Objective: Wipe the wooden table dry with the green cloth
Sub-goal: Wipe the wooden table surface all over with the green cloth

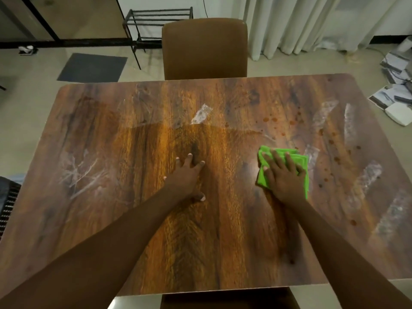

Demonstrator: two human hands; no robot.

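Observation:
A folded green cloth [299,162] lies flat on the wooden table [124,219], right of its middle. My right hand [283,177] presses down on the cloth with fingers spread, covering most of it. My left hand [187,177] rests flat on the bare wood near the middle, fingers apart, holding nothing. Water drops [270,119] and wet smears [365,179] show on the right part of the table. Pale streaks [82,177] mark the left part.
A brown chair [204,49] stands at the table's far edge, another chair's back [229,299] at the near edge. On the floor lie a dark mat [92,66], a metal rack [156,21] and scattered papers [394,85] at the right. Curtains [301,23] hang behind.

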